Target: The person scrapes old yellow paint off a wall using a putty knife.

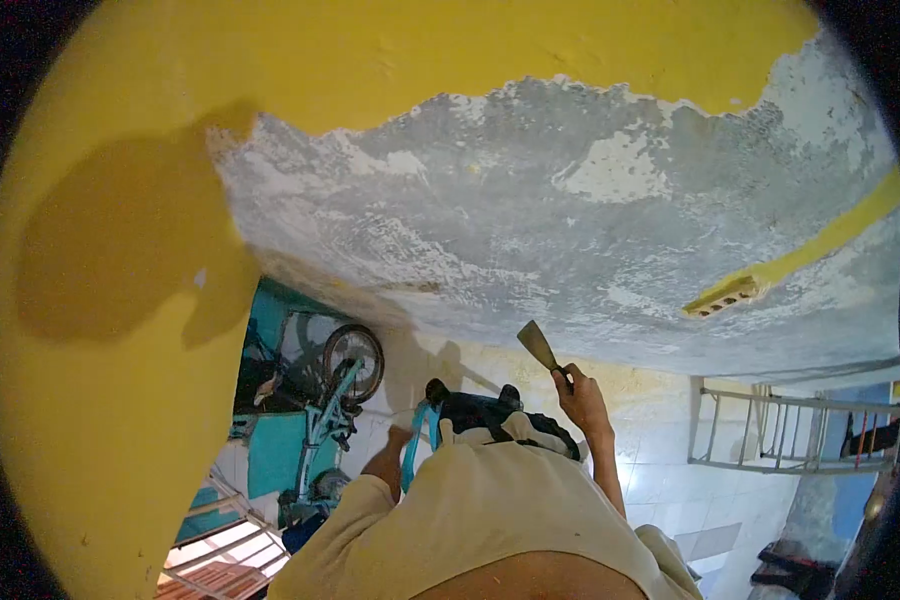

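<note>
My right hand point(580, 398) is closed round the handle of a paint scraper point(537, 345). Its flat blade points up and left, close to the grey scraped part of the wall point(450, 230). Yellow paint point(420, 60) remains above a ragged edge on that wall. My left hand point(399, 438) is low at my side, right beside a light-blue rail point(414, 445); its fingers are too small and dim to make out. Dark footwear point(436, 391) shows below my body.
A bicycle point(332, 405) leans at the left below, near a teal panel point(275, 455). At the right is a metal ladder point(805, 430). A yellow-painted conduit with a socket strip point(725, 297) runs along the wall. White tiles point(660, 490) cover the floor.
</note>
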`<act>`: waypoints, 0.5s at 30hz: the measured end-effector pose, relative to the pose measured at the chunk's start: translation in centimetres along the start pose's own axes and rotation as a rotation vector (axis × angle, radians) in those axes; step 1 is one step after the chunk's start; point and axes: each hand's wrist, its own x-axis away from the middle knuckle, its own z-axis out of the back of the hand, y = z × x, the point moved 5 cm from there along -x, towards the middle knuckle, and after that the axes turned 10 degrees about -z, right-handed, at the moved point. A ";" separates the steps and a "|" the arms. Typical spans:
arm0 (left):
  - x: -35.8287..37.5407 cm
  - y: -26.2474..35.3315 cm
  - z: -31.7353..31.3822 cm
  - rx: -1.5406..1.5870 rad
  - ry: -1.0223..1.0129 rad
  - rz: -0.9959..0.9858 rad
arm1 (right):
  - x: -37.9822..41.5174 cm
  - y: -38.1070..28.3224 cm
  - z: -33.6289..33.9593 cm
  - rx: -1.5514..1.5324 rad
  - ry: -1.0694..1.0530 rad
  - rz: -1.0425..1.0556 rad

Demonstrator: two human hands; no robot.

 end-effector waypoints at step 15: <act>3.5 10.0 -2.1 0.209 0.811 -0.824 | -4.0 -6.8 -5.2 0.249 -0.297 0.336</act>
